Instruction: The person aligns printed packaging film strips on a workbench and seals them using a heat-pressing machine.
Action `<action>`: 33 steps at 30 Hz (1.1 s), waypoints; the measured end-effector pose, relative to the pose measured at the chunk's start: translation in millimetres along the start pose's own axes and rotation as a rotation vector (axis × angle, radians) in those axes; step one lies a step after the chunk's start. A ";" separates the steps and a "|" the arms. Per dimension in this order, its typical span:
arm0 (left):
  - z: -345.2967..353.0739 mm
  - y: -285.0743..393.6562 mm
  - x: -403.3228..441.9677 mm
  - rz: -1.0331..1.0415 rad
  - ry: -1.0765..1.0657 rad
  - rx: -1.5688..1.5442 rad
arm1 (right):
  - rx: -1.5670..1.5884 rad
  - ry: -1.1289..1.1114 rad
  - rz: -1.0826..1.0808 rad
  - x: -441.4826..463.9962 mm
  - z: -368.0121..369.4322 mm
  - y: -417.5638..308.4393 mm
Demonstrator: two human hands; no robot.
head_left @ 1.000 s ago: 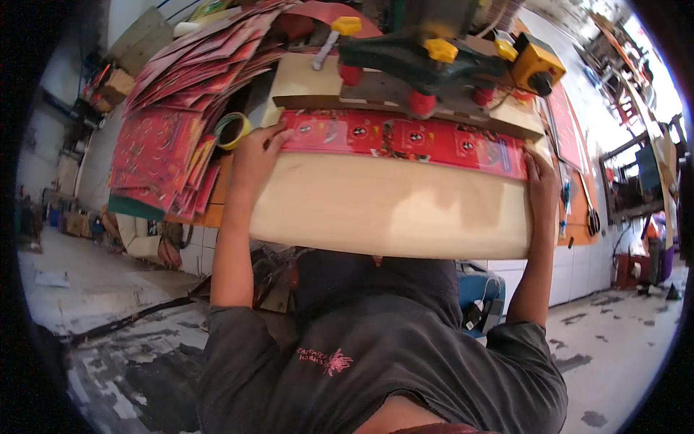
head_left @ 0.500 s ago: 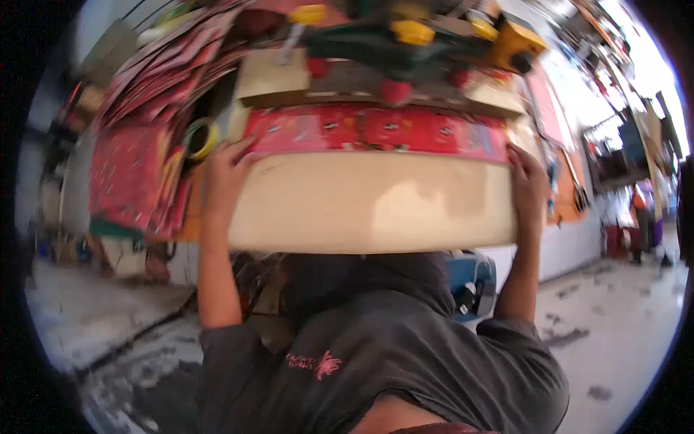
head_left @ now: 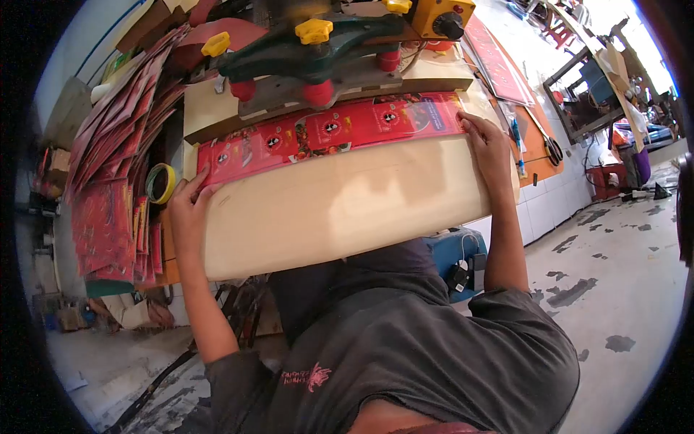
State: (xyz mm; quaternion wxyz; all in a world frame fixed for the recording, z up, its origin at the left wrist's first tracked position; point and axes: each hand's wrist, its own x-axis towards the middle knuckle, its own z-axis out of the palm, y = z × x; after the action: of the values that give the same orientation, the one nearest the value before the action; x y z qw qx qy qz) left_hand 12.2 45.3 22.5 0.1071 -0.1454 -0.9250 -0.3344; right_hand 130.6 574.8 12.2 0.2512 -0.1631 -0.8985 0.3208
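Observation:
A red printed plastic sheet [head_left: 332, 129] lies lengthwise across a pale, smooth work surface [head_left: 340, 202], its far edge close to the machine [head_left: 318, 54]. At the sheet's left end, my left hand [head_left: 189, 213] pinches the corner between thumb and fingers. My right hand [head_left: 489, 148] has the opposite end pinched in the same way. Between the two hands the sheet looks stretched out flat. The dark green machine has yellow knobs [head_left: 314, 31] on top and red round feet [head_left: 318, 92] just behind the sheet.
Stacked red printed sheets [head_left: 108, 224] fill the left side, with a yellow tape roll [head_left: 160, 183] beside them. Pale blocks [head_left: 210, 108] flank the machine. A yellow control box [head_left: 442, 18] stands behind. Scissors [head_left: 551, 148] lie at the right, and a blue container [head_left: 459, 264] sits below.
The view has turned, so the work surface and machine now appear tilted and shifted left. Both hands keep hold of the sheet's ends, and the picture is sharper.

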 end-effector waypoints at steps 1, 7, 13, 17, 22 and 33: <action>0.5 -1.4 0.1 -0.007 0.004 0.006 | -0.008 -0.009 -0.012 1.0 -1.1 3.9; -0.3 3.4 -0.2 -0.048 0.003 -0.017 | 0.038 -0.007 -0.003 1.4 2.3 2.4; 2.4 5.8 -1.4 -0.011 0.024 0.026 | 0.035 -0.007 -0.022 0.2 -0.1 2.5; -1.2 5.2 -0.2 -0.058 -0.020 0.042 | 0.035 0.001 -0.027 0.5 1.4 4.7; 5.7 -7.9 -0.5 -0.033 0.011 -0.010 | -0.071 -0.028 -0.001 0.5 -3.5 -2.6; 3.0 -12.5 -0.2 -0.036 0.001 -0.022 | -0.084 -0.015 -0.023 0.4 -3.3 -3.2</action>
State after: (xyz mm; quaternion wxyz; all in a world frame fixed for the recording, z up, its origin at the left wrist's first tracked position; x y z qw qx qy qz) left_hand 7.9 38.1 12.8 0.0996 -0.1296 -0.9237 -0.3466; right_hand 131.7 574.3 16.6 0.2411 -0.1606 -0.9149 0.2812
